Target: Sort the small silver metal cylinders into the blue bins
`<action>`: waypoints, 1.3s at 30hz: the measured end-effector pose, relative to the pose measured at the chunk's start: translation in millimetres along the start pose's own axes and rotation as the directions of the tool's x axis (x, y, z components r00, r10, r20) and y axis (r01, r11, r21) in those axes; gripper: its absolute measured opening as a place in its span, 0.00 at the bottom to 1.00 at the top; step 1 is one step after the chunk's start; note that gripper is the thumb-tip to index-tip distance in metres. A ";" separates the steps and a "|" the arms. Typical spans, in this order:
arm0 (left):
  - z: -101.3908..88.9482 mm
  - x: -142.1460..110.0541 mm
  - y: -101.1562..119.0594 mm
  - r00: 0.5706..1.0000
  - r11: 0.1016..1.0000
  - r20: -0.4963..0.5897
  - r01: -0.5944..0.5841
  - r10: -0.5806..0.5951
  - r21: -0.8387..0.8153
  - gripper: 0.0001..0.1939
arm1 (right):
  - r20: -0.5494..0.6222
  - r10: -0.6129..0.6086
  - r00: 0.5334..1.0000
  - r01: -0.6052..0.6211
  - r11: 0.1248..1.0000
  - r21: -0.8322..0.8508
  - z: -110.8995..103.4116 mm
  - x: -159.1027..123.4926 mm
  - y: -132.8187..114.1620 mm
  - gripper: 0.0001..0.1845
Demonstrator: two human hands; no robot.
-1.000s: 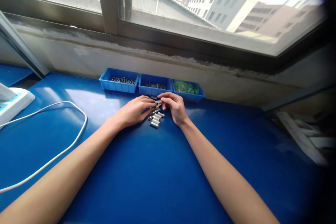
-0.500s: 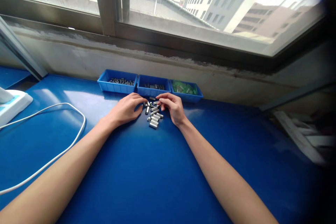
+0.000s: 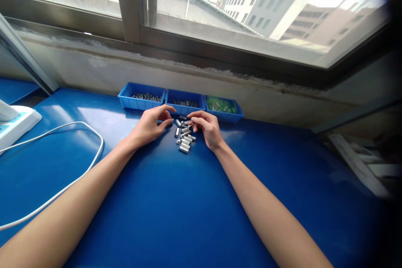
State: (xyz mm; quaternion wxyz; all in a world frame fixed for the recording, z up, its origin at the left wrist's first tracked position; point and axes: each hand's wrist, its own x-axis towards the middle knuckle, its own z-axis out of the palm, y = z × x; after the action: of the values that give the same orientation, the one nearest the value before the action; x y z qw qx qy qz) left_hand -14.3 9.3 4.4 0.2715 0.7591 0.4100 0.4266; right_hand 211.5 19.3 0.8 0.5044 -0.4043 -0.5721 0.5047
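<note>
On the blue table, just in front of three blue bins, lies a small pile of short silver metal pieces. My right hand rests at the pile's right side, its fingers curled together and its fingertips pinching one metal piece at the top of the pile. Left of the pile my left hand is lifted slightly. Its fingers are curved and spread, with the thumb apart from the index finger, and I see nothing in it.
The left bin and the middle bin hold small dark metal parts; the right bin holds green items. A white cable loops over the table's left side from a white device. Wall and window stand behind.
My left hand has drawn back to the left from the pile and let go, its fingers spreading. The right hand has stayed at the pile, still pinching.
</note>
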 end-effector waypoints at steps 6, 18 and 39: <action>6.9 4.9 -1.4 0.956 0.958 -0.201 0.164 -0.212 -0.234 0.16 | 0.013 0.001 1.000 -0.001 1.000 -0.004 -1.2 0.5 1.1 0.10; 13.9 5.6 8.7 0.884 0.854 -0.233 0.276 -0.406 -0.441 0.24 | 0.151 -0.078 0.986 0.095 0.989 -0.110 6.3 -5.2 -6.4 0.16; 15.4 3.1 0.5 0.994 0.971 0.017 -0.112 0.111 0.210 0.13 | 0.071 -0.182 0.981 0.185 0.982 -0.042 0.8 3.3 2.3 0.32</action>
State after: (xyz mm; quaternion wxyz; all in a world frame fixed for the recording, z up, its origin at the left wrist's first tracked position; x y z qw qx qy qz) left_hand 0.3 10.7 -1.4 0.1662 0.8064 0.4090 0.3935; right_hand 210.1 22.8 -0.8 0.5196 -0.3448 -0.6355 0.4552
